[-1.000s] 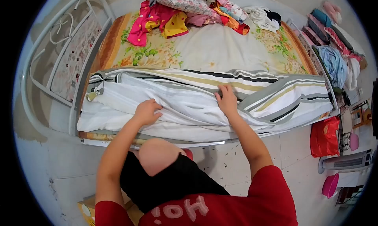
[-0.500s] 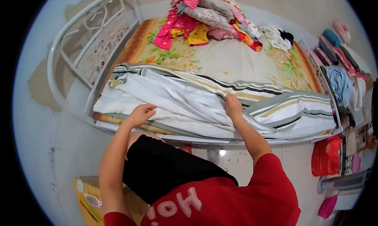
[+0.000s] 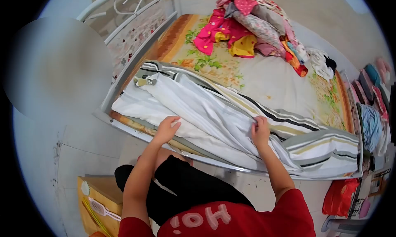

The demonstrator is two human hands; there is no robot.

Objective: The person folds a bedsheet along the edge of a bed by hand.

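Observation:
A striped cloth (image 3: 214,113), white with grey, black and tan bands, lies folded lengthwise along the near side of the bed; it may be a blanket or sheet. Over its lower left edge hovers or rests my left hand (image 3: 166,130), fingers curved and apart, holding nothing. My right hand (image 3: 260,132) is at the cloth's middle, with its bent fingers apart on the folds near the black stripe. A bunched tan and grey bit (image 3: 145,82) shows at the cloth's far left end.
Behind the cloth, a floral mattress cover (image 3: 255,82) carries a heap of colourful bedding (image 3: 251,26) and white clothing (image 3: 319,63). The bed's metal headboard (image 3: 136,35) is at left. A red bag (image 3: 340,197) stands at right; a hairbrush (image 3: 101,208) lies on a wooden surface at lower left.
The view has turned, so the bed appears tilted and shifted right. My right hand's fingers have loosened on the cloth. My left hand stays by its near edge. The cloth's folds look much the same.

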